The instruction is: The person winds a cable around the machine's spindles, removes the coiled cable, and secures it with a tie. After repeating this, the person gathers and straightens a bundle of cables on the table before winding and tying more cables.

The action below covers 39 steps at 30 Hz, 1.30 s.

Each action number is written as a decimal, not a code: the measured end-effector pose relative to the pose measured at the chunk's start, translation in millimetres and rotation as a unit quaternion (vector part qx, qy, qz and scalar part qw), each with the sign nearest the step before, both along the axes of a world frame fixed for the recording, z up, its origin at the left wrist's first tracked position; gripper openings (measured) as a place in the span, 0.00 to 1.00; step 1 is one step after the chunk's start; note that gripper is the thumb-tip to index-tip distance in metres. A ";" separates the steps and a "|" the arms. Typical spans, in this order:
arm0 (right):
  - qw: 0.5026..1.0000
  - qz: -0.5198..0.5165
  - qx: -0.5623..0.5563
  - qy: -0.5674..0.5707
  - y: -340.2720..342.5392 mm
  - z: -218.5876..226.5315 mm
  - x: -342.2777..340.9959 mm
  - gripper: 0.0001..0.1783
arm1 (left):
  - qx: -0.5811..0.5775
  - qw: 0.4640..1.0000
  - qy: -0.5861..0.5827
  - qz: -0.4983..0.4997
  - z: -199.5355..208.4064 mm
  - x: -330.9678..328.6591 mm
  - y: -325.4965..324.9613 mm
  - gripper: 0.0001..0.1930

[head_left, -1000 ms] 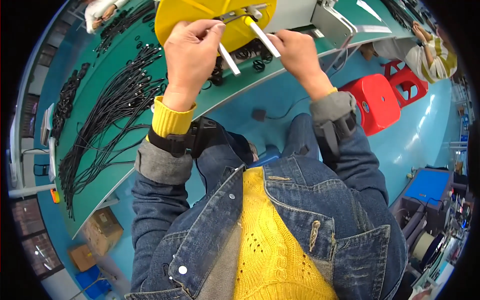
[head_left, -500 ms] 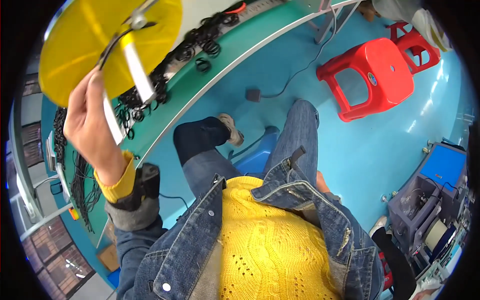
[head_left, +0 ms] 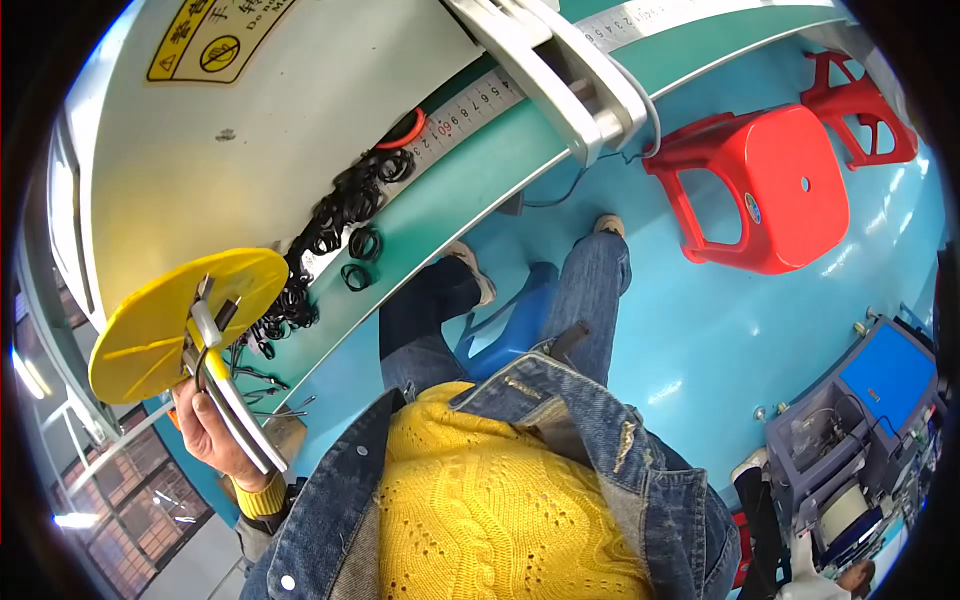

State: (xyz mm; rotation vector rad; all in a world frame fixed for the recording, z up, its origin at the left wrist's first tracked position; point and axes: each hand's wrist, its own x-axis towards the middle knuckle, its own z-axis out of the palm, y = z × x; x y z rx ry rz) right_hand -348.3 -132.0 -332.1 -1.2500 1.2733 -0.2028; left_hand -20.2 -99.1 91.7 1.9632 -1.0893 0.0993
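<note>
At the left, my left hand (head_left: 212, 432) is raised below a yellow ribbed disc (head_left: 140, 355), with its fingers closed around a thin black cable (head_left: 200, 372). The cable runs up to a metal-and-white fitting (head_left: 206, 322) at the disc's middle. Two white bars (head_left: 245, 425) slant down from the disc, past the hand. Part of the grip is hidden, and I cannot tell whether the fingers also touch the disc. Behind the disc stands a large pale machine housing (head_left: 270, 130). My right hand does not show.
Black rings and loops (head_left: 345, 205) lie along a ruler strip (head_left: 460, 120) on the green bench (head_left: 440, 195), beside a white bracket (head_left: 575, 85). A red stool (head_left: 800, 190) stands to the right. Grey equipment (head_left: 800, 430) is at lower right, near another person's dark-clothed leg (head_left: 765, 530).
My view has shifted, so the bench and machine housing show more. My left hand and the disc appear lower, and the disc looks more tilted. The white bracket has come into view.
</note>
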 end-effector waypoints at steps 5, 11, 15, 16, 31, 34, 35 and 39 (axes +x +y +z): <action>0.999 0.021 -0.017 0.017 -25.9 -42.3 -81.3 0.15 | -0.030 0.999 0.015 0.012 -4.3 -4.4 -1.2 0.13; 0.997 0.035 -0.066 0.030 -31.1 -102.5 -126.8 0.14 | -0.048 0.995 0.066 0.056 -10.4 -4.7 -10.6 0.12; 0.993 0.049 -0.099 0.037 -4.4 -105.0 -141.4 0.14 | -0.039 0.998 -0.042 0.018 0.8 -17.9 -32.7 0.09; 0.992 0.050 -0.109 0.040 -2.8 -107.3 -141.1 0.14 | -0.073 0.994 0.076 -0.017 -0.2 -16.0 -35.9 0.09; 0.983 0.048 -0.132 0.121 -93.4 53.9 -120.3 0.13 | -0.225 0.956 0.158 -0.105 -21.7 -11.7 -17.3 0.05; 0.976 0.056 -0.192 0.089 -103.6 103.9 -78.6 0.13 | -0.236 0.953 0.154 -0.109 -24.4 -9.3 -12.9 0.05; 0.972 0.058 -0.216 0.071 -103.8 121.1 -63.9 0.13 | -0.236 0.954 0.153 -0.109 -26.0 -8.0 -14.2 0.05; 0.977 0.093 -0.192 0.005 -84.4 180.2 -18.2 0.14 | -0.237 0.954 0.144 -0.110 -29.5 -0.8 -16.1 0.05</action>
